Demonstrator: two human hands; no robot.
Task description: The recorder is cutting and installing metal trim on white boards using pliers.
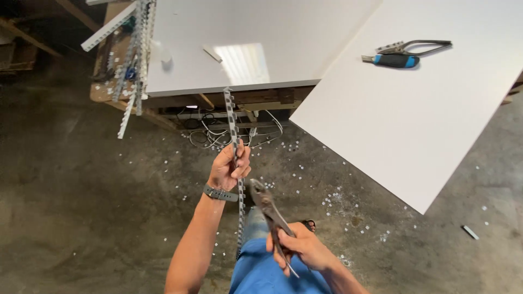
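One perforated strip (233,128) in left hand (229,167) grip; one pliers (268,207) grasped by right hand (302,247).

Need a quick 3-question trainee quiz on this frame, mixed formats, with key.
1. True or false: the left hand grips the long perforated grey metal strip.
2. The right hand holds: A) blue-handled utility knife B) grey metal pliers C) white plastic strip.
3. Fill in: the blue-handled utility knife lies on the white ____.

Key: 1 true; 2 B, the grey metal pliers, nose beside the strip; 3 panel.
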